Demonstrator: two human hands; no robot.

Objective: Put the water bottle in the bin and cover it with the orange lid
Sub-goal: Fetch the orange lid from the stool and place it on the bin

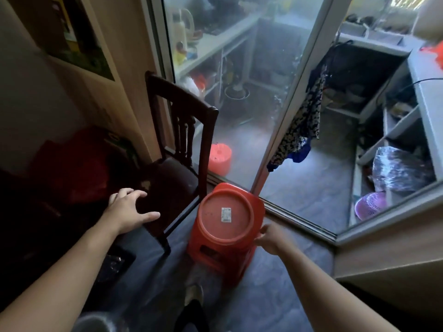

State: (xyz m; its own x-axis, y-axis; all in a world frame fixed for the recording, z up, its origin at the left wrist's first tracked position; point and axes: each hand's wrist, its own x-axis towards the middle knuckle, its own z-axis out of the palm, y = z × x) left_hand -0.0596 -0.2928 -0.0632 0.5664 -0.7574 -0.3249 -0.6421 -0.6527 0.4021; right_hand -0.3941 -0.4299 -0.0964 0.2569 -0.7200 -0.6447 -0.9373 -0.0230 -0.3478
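Dim floor (282, 291) with a dark covering runs up to a sliding glass door (239, 92), behind which a kitchen area with shelves and a second small orange container (219, 159) is visible through hazy glass. A dark wooden chair (177, 149) stands against the left wall, its seat facing the person.

The orange bin (215, 257) stands on the floor just beside the chair's front leg and close to the door track. The orange lid (226, 215) sits on top of the bin, a round disc with a raised rim and a small white label near its centre. The water bottle is not visible; whether it is inside the bin cannot be told.

The right hand (269, 237) is at the lid's right edge, fingers curled and touching the rim; a firm grip cannot be confirmed. The left hand (129, 209) is extended over the front edge of the chair seat, fingers spread apart and slightly curved, holding nothing. Both forearms are bare.

A patterned cloth (302, 125) hangs on the door frame to the right.
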